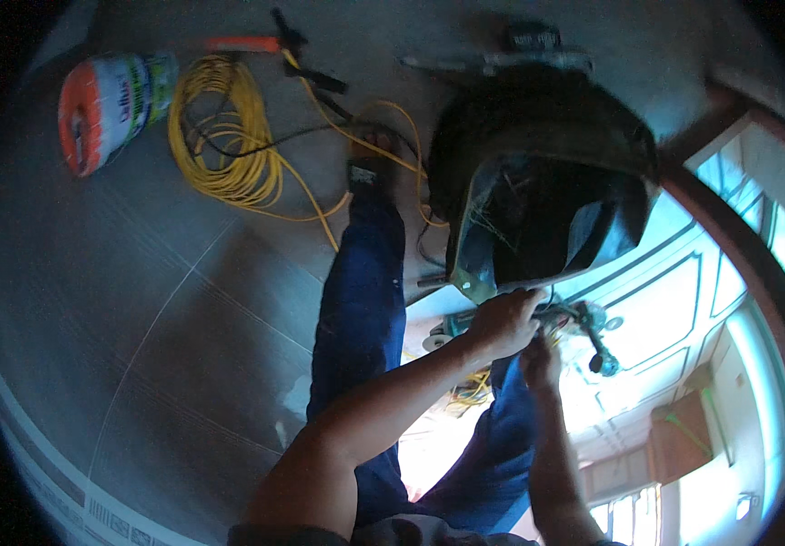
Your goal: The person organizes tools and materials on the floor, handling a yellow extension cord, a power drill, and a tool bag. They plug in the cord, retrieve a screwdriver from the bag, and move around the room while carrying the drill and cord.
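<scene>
Both of my hands meet in front of me, right of centre, over my legs. My left hand (506, 323) has its fingers curled closed, with a thin dark loop like a cord at its fingertips. Just below it my right hand (541, 366) is also closed; what each hand grips is hidden by the fingers. Right beside them is a teal and grey power tool (583, 318) with a stubby side handle, its details blurred. Behind my left wrist lies another teal piece (454, 324) beside a pale round disc (435, 343).
A large open black bag or bin (538, 164) stands just beyond my hands. Coiled yellow cable (224, 136) lies left on the grey tiles, beside an orange-lidded white bucket (106, 114) on its side. An orange-handled tool (247, 43) lies behind. A brown wooden frame (743, 237) borders the right.
</scene>
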Demonstrator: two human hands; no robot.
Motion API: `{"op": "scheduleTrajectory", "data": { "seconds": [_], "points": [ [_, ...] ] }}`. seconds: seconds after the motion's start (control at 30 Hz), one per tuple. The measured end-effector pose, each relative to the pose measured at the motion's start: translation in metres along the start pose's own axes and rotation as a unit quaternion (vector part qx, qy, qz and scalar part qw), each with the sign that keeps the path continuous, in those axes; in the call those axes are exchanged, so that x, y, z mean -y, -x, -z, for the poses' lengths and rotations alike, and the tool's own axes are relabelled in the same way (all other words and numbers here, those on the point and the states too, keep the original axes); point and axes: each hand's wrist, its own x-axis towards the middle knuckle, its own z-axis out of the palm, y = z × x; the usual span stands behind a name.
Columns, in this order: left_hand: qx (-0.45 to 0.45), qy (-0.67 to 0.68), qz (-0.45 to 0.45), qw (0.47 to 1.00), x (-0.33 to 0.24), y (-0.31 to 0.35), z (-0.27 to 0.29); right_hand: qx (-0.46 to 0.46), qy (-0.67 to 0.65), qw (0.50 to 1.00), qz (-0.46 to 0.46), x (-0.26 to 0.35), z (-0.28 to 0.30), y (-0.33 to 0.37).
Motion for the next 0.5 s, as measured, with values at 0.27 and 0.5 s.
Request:
{"op": "scheduleTrajectory", "data": {
  "seconds": [0.27, 0.5],
  "points": [
    [0.023, -0.019, 0.034, 0.999, -0.051, 0.117, 0.07, 0.139, 0.189, 0.971, 0.038, 0.035, -0.032, 0.214],
    [-0.096, 0.047, -0.03, 0.994, -0.125, 0.173, 0.138, 0.039, 0.192, 0.97, 0.143, 0.081, 0.078, 0.298]
  ]
}}
